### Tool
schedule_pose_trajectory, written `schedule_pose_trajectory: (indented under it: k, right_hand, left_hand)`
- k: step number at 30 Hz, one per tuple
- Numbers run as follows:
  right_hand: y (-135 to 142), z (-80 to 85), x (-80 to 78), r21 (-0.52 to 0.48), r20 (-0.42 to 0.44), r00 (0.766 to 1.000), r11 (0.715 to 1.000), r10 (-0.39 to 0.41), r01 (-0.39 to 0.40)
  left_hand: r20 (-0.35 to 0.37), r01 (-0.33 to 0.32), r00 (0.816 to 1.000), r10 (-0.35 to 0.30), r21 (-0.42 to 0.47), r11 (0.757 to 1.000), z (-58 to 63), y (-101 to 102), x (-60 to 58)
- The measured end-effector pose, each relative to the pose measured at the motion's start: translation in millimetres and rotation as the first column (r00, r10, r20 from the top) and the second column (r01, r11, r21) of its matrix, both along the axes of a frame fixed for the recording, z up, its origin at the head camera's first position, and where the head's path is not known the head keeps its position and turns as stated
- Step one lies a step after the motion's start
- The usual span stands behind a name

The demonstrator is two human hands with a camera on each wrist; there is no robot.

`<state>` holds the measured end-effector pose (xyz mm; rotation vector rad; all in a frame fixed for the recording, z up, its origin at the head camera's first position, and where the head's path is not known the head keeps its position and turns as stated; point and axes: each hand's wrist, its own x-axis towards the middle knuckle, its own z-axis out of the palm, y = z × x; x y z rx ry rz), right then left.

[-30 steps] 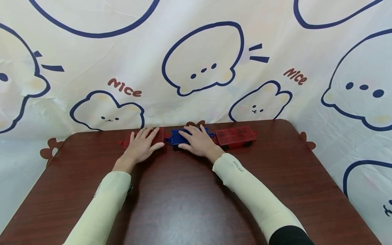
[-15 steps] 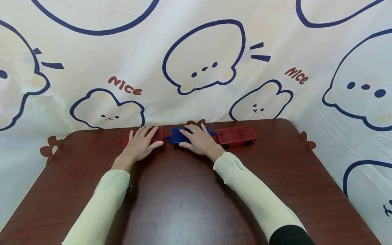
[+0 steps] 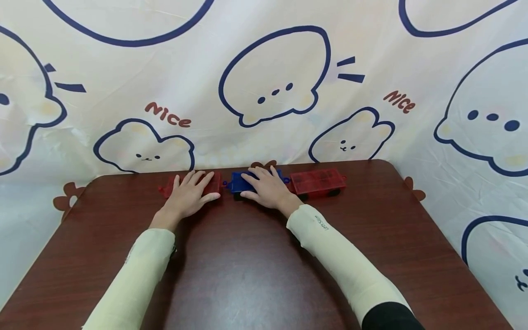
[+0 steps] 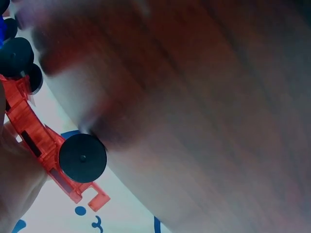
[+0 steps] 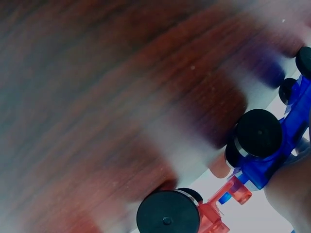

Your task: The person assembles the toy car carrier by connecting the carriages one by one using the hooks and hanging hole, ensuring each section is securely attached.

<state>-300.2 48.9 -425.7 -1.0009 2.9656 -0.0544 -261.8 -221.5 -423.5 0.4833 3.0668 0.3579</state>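
Along the far edge of the dark table [image 3: 264, 275], three wheeled toy wagons in a row. Left hand [image 3: 187, 197], fingers spread, rests over the left red wagon [image 3: 215, 183]; right hand [image 3: 269, 189], also spread, rests on the blue wagon [image 3: 238, 184] (whether those two are coupled: can't tell). Right red wagon [image 3: 316, 182] stands just beside the blue.

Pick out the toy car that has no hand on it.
It is the right-end red car, its top uncovered. The left hand lies over the left-end red car, and the right hand lies over the blue car between them.
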Motion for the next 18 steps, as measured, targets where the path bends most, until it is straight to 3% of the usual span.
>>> schedule_pose_trajectory:
  k: [18]
  right_hand:
    - [-2.5, -0.1, 1.9, -0.001, -0.017, 1.0, 1.0, -0.012, 0.012]
  left_hand:
    - [-0.009, -0.017, 1.0, 0.017, -0.002, 1.0, 0.2, -1.8, 1.4]
